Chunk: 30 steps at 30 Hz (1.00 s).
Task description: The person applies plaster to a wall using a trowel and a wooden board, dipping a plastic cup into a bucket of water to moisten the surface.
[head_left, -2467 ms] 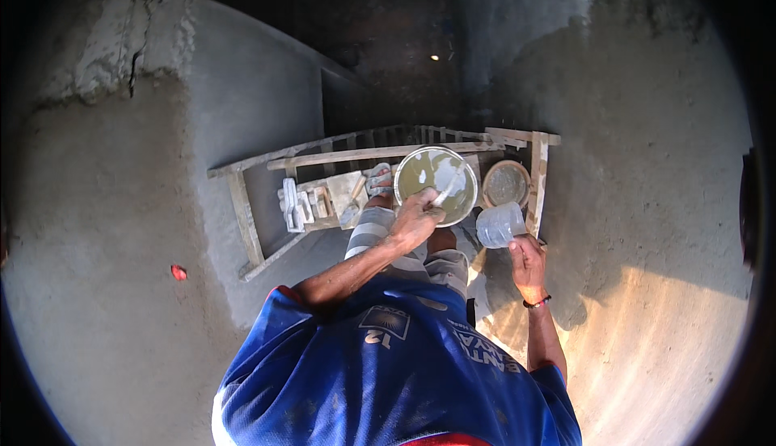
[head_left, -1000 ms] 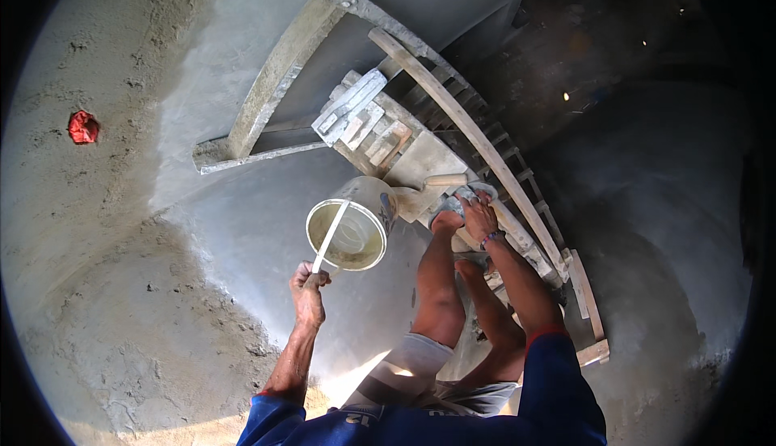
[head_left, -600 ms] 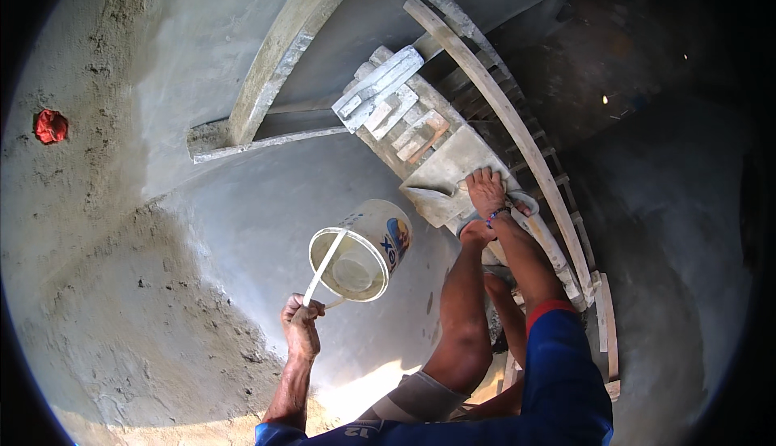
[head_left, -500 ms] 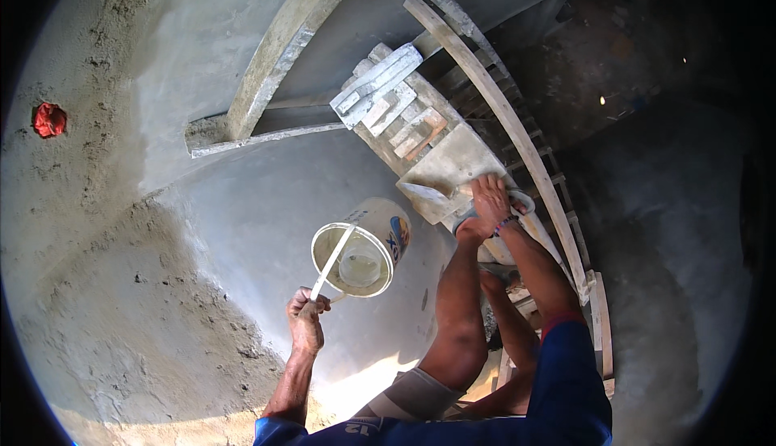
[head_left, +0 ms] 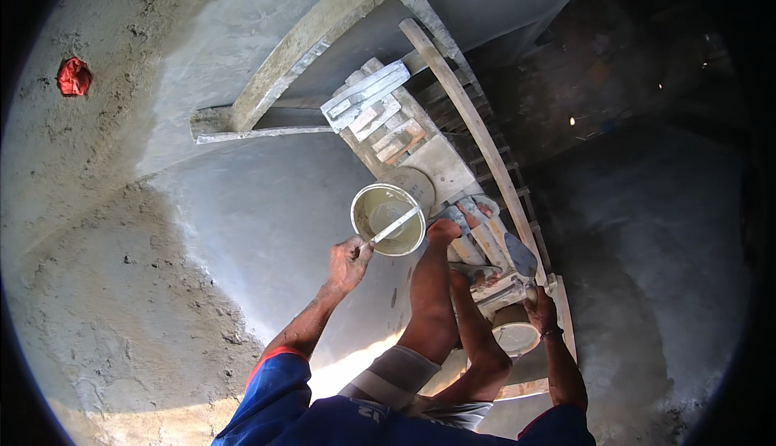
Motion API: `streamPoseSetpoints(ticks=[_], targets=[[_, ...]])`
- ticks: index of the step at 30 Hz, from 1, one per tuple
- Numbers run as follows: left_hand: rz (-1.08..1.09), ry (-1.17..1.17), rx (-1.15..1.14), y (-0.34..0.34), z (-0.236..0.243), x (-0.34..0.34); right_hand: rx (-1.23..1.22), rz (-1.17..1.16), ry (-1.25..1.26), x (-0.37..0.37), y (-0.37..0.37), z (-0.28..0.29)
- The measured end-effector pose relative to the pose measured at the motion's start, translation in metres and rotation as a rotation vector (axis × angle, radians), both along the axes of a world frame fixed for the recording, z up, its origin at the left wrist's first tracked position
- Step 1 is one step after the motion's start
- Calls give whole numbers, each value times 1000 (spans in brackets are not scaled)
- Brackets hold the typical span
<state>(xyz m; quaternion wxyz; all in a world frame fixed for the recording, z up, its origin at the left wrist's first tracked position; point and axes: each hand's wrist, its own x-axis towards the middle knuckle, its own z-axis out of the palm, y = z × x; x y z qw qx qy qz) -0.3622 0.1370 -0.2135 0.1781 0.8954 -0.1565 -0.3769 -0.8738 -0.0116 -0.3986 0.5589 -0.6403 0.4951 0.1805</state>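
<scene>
My left hand point(head_left: 350, 264) is closed around the pale strap handle point(head_left: 396, 224) of a white bucket point(head_left: 422, 186). The bucket tilts with its mouth towards me, and something pale and round shows inside. It overlaps the corner of a flat grey board point(head_left: 443, 168) in view; I cannot tell whether they touch. On the right, my right hand point(head_left: 541, 313) grips a trowel by its handle. The trowel's grey blade point(head_left: 520, 254) points away from me, above the planks. My feet in sandals rest on the planks, between the two hands.
Wood blocks and brick pieces point(head_left: 396, 139) lie beyond the board. A long wooden beam point(head_left: 477, 123) runs along the scaffold's right side. Below my right hand is a second bucket point(head_left: 516, 338). On the left, smooth grey plaster point(head_left: 259, 195) meets rough wall point(head_left: 121, 309) with a red plug point(head_left: 73, 77).
My right hand has lifted the trowel off the board and swung it nearer to me, to the right. My left hand has moved the bucket right and away, towards the board.
</scene>
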Motion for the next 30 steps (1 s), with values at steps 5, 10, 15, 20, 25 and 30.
streamPoseSetpoints(ticks=[5, 10, 15, 20, 25, 30], targets=[[-325, -114, -190, 3, -25, 6, 76, -170, -133, 28, 4, 16], [-526, 0, -206, -9, -37, 13, -92, 57, -45, 74, -6, 48], [-632, -94, -291, -10, -50, 17, 28, -107, -90, 85, 5, 43], [-659, -40, -252, -10, -56, 23, 60, -113, -29, 100, 8, 44], [-248, -543, -233, -46, -123, 116, 12, -226, -44, 90, 18, 30], [-474, -692, 107, -82, -225, 238, 127, -424, -96, 77, 24, 25]])
